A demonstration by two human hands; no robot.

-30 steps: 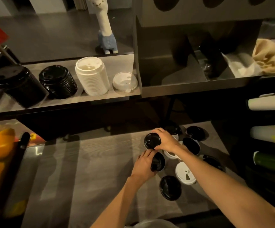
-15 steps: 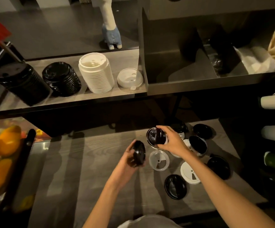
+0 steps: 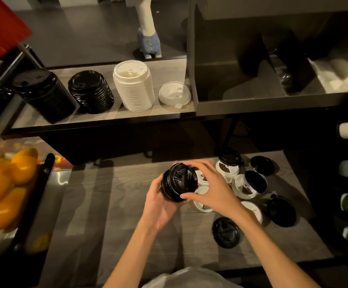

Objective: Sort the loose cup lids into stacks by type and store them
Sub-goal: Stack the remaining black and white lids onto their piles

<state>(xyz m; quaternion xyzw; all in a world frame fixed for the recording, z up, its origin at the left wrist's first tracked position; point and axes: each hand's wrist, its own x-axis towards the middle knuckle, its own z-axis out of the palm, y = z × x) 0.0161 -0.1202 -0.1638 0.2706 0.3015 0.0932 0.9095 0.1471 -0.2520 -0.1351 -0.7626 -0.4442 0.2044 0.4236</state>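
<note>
We're holding a small stack of black lids (image 3: 179, 182) above the bench (image 3: 110, 215): left hand (image 3: 160, 201) is cupping it from below, right hand (image 3: 207, 188) is pinching the top lid's rim. Loose black and white lids (image 3: 250, 185) are lying scattered just right of our hands. Sorted stacks are sitting on the shelf (image 3: 106, 116) behind: two black stacks (image 3: 91, 91), one white stack (image 3: 134, 85).
</note>
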